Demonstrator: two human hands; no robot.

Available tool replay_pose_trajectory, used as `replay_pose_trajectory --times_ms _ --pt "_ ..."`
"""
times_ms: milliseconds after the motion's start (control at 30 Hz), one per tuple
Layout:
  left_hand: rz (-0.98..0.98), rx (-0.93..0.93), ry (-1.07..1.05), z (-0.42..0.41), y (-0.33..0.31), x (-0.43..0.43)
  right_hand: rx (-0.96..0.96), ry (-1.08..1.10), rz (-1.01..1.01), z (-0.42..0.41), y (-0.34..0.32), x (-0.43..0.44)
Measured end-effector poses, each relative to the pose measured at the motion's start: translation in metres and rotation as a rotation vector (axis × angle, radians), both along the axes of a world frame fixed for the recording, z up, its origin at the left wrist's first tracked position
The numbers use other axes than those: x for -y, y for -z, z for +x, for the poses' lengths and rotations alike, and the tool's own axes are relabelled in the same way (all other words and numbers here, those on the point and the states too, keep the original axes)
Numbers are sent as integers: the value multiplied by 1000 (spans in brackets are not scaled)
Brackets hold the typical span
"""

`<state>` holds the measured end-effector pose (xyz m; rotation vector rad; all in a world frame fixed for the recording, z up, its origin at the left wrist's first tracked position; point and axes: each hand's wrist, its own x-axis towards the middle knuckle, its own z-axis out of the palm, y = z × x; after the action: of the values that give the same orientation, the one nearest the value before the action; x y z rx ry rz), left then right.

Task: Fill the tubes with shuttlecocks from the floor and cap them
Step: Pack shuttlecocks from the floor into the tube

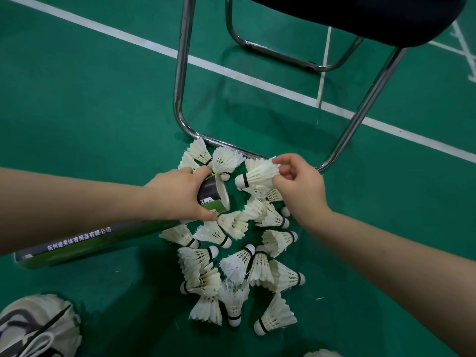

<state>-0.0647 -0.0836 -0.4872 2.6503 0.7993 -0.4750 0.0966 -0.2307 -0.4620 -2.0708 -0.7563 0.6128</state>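
Gripping tube in left hand fingers; pinching shuttlecock feathers in right hand fingers, cork pointing at tube mouth.

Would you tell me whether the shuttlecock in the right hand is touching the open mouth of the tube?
Apart. The head view shows green floor between the shuttlecock's cork and the tube's rim.

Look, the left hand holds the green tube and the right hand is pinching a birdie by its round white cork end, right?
Not quite. In the head view the right hand pinches the shuttlecock by its feathers, not its cork; the cork points toward the tube. The left hand does hold the green tube.
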Motion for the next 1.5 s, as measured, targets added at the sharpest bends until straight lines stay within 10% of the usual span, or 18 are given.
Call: replay_pose_trajectory --times_ms 533,1067,1500 --pt "-39 137 0 12 -9 12 -439 -264 -32 -35 -6 -4" --pt "24 183 237 10 -9 48 -327 -752 -590 -40 14 6" --pt "118 45 161 -7 14 8 -322 -248 -237 -11 30 9"
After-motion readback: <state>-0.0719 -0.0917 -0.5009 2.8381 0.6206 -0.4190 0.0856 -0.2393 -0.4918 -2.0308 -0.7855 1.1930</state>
